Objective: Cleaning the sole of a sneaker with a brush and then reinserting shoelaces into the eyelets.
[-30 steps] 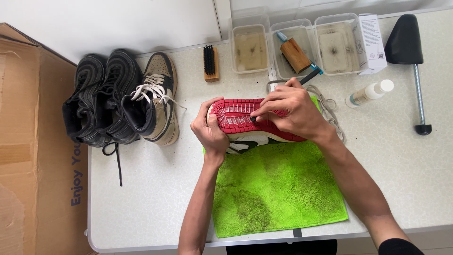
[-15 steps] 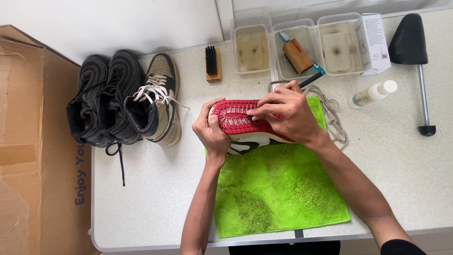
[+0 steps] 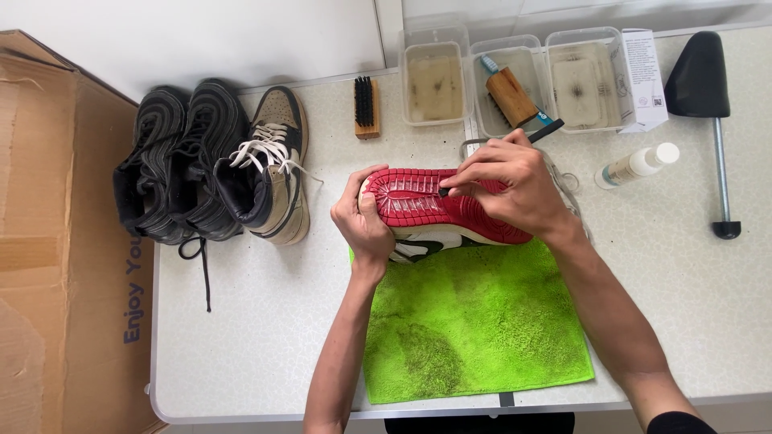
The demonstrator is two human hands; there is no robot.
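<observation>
Red rubber fills the space between my hands: the sneaker lies on its side, sole turned up toward me, resting on the upper edge of the green microfibre cloth. My left hand is closed around the toe end, thumb over the sole edge, fingers wrapped under the upper. My right hand sits over the heel half, fingers pinched shut on a thin dark tool, seemingly a small brush; its handle juts out past my knuckles and its tip meets the tread grooves near the middle of the sole.

I judge the shoe light and easy to turn, the sole stiff and grippy, the upper softer and likely to give if squeezed, so the toe and sole edge are the sound places to hold.

Beyond the shoe stand three clear tubs of cloudy water, one with a wooden brush in it, another wooden brush beside them. To the left sit a tan high-top sneaker and a pair of black sneakers by a cardboard box. To the right are a small bottle and a black shoe tree.
</observation>
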